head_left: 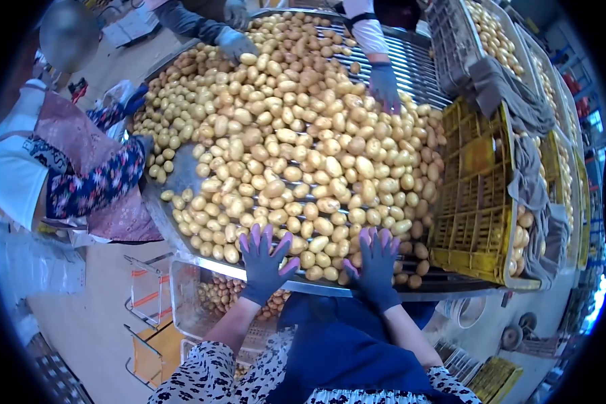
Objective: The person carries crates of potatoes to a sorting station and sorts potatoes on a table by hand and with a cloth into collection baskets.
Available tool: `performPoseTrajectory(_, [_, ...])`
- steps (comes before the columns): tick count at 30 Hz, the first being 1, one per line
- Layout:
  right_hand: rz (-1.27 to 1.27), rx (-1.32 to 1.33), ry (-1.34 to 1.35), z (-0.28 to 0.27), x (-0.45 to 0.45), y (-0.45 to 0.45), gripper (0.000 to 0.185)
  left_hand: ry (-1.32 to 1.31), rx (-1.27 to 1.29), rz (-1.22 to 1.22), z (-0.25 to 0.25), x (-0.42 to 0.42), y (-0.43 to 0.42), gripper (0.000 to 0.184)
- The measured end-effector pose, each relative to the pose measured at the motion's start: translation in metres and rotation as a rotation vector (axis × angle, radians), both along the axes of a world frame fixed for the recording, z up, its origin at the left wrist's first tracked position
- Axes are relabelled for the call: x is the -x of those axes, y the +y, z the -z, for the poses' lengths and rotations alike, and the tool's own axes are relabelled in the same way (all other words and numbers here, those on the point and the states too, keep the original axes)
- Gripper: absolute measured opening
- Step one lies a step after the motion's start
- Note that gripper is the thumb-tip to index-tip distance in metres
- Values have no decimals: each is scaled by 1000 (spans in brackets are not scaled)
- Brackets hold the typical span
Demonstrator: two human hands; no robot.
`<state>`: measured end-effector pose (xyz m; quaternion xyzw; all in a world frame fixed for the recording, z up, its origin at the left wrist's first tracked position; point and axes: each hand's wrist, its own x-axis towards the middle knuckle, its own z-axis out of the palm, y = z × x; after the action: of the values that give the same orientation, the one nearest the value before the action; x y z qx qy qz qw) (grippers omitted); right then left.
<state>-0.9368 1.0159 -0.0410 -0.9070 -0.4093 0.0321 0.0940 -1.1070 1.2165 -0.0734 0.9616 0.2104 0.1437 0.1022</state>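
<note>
Potatoes (pixel 283 145) cover a metal roller table (pixel 411 64) in front of me. My left hand (pixel 266 262), in a grey glove with pink fingertips, lies spread over potatoes at the near edge, left of the middle. To its right, my right hand (pixel 376 266), gloved the same way, also has its fingers apart on the potatoes. Neither hand is closed round a potato. Between the two hands, several potatoes rest near the metal rim (pixel 215 265).
Co-workers' gloved hands (pixel 237 44) (pixel 384 86) reach in from the far side; another person (pixel 81 161) stands at the left. A yellow crate (pixel 475 195) stands on the right edge, beside potato-filled crates and grey cloths (pixel 512 94). A crate (pixel 185 296) of small potatoes sits below.
</note>
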Motion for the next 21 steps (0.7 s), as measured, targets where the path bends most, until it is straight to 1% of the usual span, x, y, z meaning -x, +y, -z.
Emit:
performPoseTrajectory(2, [-144,-28,113,2,-1,20,71,35,37,-53,-3,-5,-1,63])
performPoseTrajectory(3, [-203,-214,106,15,0,37,63,73,54,-69,-5,-6,0,62])
performPoseTrajectory(4, [-254,-50,43,3,2,59,62,99,64,-95,-4,-9,-1,61])
performPoseTrajectory(6, [-339,20,-10,45,7,98,67,88,92,-151,-6,-17,4,62])
performPoseTrajectory(8, [-367,52,246,21,22,143,67,57,-3,-206,12,-13,20,63])
performPoseTrajectory(9, [-382,138,314,1,24,161,64,99,78,-293,11,-14,28,60])
performPoseTrajectory(10, [-392,142,319,1,18,166,64,105,81,-303,15,-11,42,60])
performPoseTrajectory(12, [-631,-279,659,4,6,175,61,191,-69,-458,28,-7,76,60])
performPoseTrajectory(13, [-629,-286,665,5,-3,174,61,153,-54,-507,33,-9,91,56])
performPoseTrajectory(14, [-608,-356,579,5,-16,169,59,116,-36,-551,29,-16,106,52])
performPoseTrajectory(15, [-586,-423,493,5,-32,161,56,103,37,-602,23,-22,123,45])
performPoseTrajectory(16, [-560,-487,407,5,-46,151,54,221,-49,-634,10,-30,140,42])
performPoseTrajectory(18, [-374,-343,208,-8,-78,131,52,19,-268,-738,17,-50,165,40])
performPoseTrajectory(19, [-363,-342,214,-10,-89,125,52,-121,-264,-613,13,-66,177,43])
performPoseTrajectory(20, [-290,-349,170,-11,-97,119,51,-259,-254,-487,7,-85,188,45])
performPoseTrajectory(21, [-216,-354,128,-11,-102,116,50,-388,76,-356,5,-111,189,47])
